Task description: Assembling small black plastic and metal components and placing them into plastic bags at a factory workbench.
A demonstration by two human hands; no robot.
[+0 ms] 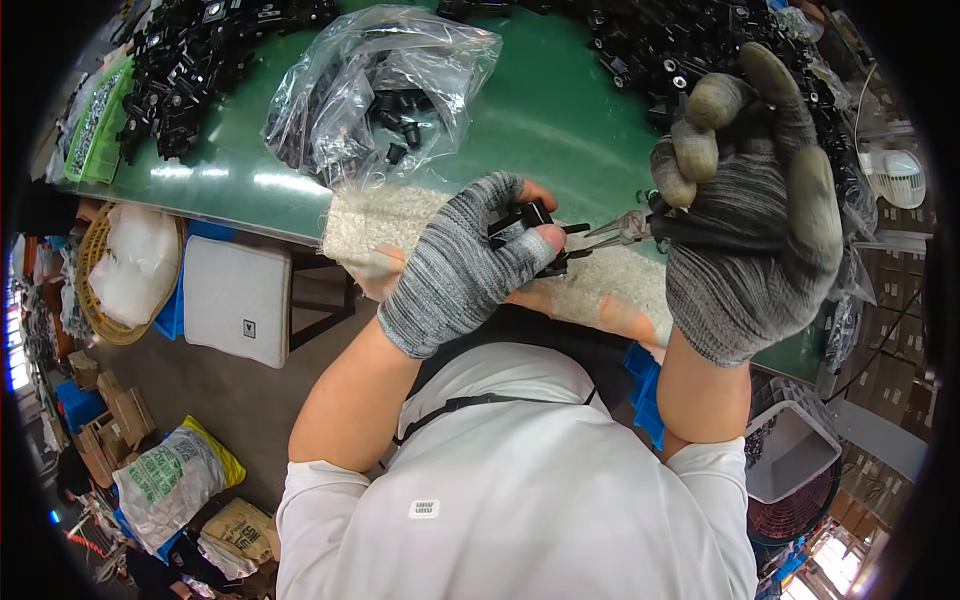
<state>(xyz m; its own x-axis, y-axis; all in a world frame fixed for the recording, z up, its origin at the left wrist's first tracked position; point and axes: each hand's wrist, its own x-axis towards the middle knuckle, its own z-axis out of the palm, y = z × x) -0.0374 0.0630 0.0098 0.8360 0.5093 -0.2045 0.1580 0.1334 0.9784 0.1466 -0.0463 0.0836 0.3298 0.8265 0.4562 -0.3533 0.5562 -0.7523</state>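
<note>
My left hand point(455, 265), in a grey striped knit glove with bare fingertips showing, grips a small black plastic part point(537, 214) between thumb and fingers. Level with it, my right hand point(745, 200), gloved with worn, coated fingertips, holds slim-jawed pliers point(625, 230) by their dark handle. The metal jaws point left and reach up to the black part; whether they grip it I cannot make out. Beneath both hands, a cream fleecy pad point(610, 280) lies along the near edge of the green table point(560, 90).
A clear plastic bag point(340, 90) with black pieces lies behind my left hand. Heaps of black parts point(190, 70) line the table's far left and far right point(690, 60). A green tray point(95, 130) holds small metal pieces. A white stool cushion point(236, 300) stands left below.
</note>
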